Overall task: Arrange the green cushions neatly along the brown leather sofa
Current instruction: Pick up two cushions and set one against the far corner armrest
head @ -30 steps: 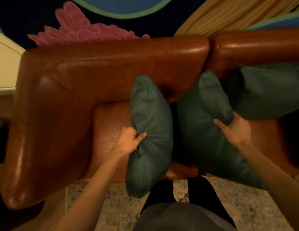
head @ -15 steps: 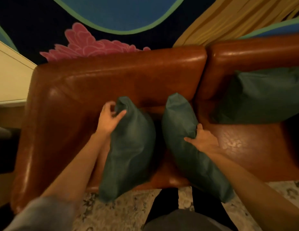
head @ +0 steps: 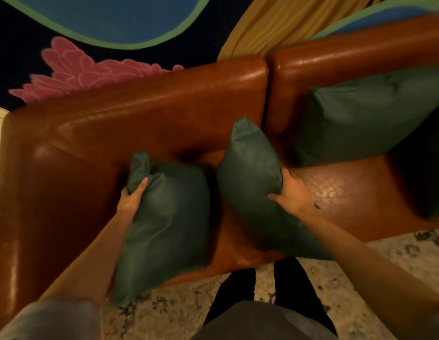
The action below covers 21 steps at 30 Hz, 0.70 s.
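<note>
Two dark green cushions stand on edge on the left seat of the brown leather sofa [head: 144,114]. My left hand [head: 132,198] grips the left cushion [head: 164,224] at its upper left side, bunching the top corner. My right hand [head: 293,192] presses and holds the right side of the right cushion [head: 250,173], whose top corner leans against the backrest. A third green cushion [head: 365,114] leans on the backrest of the right seat.
The sofa's left armrest [head: 24,217] is wide and close to the left cushion. Bare seat leather [head: 348,200] lies right of my right hand. A patterned rug [head: 323,278] lies below, and my dark trouser legs [head: 257,288] stand against the sofa front.
The view has shifted. My left hand closed onto the left cushion's upper side, crumpling its corner. My right hand slid higher up the right cushion, which now stands more upright by the backrest.
</note>
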Motion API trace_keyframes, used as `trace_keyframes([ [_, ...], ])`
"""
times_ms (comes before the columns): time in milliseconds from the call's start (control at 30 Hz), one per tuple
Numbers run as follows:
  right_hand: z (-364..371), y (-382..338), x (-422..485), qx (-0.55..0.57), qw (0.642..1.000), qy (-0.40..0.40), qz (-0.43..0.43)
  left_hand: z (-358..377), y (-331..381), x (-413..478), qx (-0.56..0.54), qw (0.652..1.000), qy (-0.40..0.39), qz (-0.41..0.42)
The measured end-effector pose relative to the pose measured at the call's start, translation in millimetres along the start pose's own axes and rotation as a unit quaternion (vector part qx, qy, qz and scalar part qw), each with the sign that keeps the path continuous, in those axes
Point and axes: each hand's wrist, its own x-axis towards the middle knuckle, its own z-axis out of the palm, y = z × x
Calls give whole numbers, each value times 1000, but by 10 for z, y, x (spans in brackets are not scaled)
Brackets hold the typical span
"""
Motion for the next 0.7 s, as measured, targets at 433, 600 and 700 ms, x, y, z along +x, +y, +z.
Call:
trace_keyframes([
  [433,-827,-955,1434,-215,966,-35,-142,430,-412,-385,28,983,29,180],
  [600,-683,-1122,1447,-255,962,35,-87,389,-352,-544,-4,980,22,198],
  [700,-412,-1125,1007,-170,954,136,-205,240,-356,-617,-71,978,-38,193],
])
